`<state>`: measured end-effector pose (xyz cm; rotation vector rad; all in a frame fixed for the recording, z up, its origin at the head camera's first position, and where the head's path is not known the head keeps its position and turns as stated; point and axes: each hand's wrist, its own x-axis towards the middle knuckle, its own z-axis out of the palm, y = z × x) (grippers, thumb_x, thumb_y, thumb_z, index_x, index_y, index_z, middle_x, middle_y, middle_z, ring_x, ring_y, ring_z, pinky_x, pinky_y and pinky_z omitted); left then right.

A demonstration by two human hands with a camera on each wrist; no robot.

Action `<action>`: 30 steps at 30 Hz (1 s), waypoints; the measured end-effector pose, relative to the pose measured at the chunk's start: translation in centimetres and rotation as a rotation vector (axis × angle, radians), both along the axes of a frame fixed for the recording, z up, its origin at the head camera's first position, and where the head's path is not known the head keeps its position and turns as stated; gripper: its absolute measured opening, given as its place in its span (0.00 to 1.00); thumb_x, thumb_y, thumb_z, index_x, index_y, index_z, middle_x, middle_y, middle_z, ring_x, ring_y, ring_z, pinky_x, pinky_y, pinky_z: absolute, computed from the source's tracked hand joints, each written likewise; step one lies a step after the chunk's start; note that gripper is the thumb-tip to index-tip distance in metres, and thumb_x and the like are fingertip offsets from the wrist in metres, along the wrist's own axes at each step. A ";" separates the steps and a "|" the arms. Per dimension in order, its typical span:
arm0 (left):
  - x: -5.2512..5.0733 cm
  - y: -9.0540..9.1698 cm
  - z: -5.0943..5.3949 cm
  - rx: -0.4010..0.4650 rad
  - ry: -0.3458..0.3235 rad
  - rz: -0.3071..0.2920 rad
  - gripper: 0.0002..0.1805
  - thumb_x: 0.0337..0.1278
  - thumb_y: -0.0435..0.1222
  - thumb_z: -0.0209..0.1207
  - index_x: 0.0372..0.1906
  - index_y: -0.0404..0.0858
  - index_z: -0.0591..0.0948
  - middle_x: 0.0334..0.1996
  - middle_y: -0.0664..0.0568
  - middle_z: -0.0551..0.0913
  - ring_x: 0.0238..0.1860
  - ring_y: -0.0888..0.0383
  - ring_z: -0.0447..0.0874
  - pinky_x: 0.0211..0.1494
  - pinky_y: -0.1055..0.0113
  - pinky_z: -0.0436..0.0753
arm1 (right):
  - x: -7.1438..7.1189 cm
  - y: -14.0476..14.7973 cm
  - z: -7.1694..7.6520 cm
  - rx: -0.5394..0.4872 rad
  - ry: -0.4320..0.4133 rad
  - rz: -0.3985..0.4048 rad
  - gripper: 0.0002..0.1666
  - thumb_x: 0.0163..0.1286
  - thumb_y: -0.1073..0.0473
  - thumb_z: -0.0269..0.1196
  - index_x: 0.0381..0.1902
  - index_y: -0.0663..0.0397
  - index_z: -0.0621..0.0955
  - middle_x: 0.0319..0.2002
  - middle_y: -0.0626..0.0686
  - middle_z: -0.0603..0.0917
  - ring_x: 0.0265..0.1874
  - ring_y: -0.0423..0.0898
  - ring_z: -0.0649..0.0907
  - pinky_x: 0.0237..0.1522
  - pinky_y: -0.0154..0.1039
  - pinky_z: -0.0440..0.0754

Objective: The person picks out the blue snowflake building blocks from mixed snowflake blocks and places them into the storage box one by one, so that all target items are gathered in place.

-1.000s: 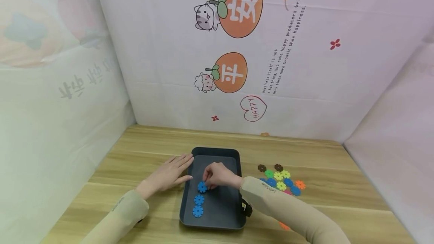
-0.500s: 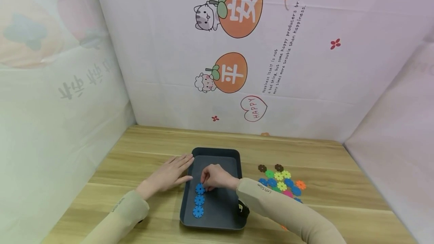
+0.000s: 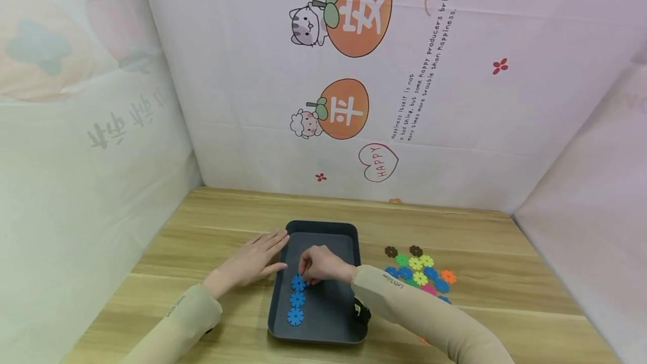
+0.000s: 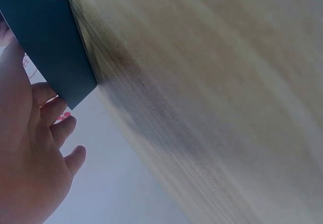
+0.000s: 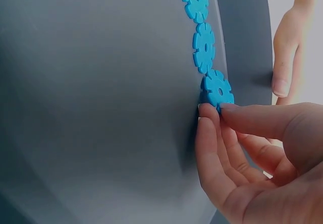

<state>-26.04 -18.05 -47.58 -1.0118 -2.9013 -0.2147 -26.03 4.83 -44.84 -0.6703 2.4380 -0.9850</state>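
Note:
A dark grey rectangular tray [image 3: 328, 310] lies on the wooden table, and inside it three blue notched plastic discs form a line near the left wall. The near disc [image 3: 295, 317] and the middle disc [image 3: 297, 299] lie flat. Thumb and fingertips of my right hand [image 3: 326, 264] pinch the far blue disc [image 5: 218, 89], which is slightly tilted and meets the middle disc's edge in the right wrist view. My left hand [image 3: 253, 257] rests against the tray's left rim with its fingers extended; the left wrist view shows those fingertips at the tray's outer wall [image 4: 50, 37].
Right of the tray lies a loose pile of discs in several colours, among them a yellow disc [image 3: 420, 278], an orange disc [image 3: 448, 277] and a brown disc [image 3: 391, 251]. My right sleeve [image 3: 424, 313] covers part of the pile. Printed cloth walls surround the table [image 3: 212, 223].
My right hand has brought the far blue disc slightly left and nearer, closing the gap to the middle disc. In the last half second it barely moves. My left hand stays put.

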 end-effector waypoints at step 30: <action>0.1 0.0 -0.1 0.008 -0.025 0.000 0.39 0.74 0.58 0.45 0.78 0.39 0.57 0.79 0.44 0.56 0.79 0.44 0.55 0.79 0.44 0.58 | -0.7 7.6 4.2 -0.102 0.054 -0.035 0.06 0.66 0.69 0.64 0.39 0.69 0.82 0.34 0.62 0.86 0.33 0.58 0.87 0.39 0.51 0.88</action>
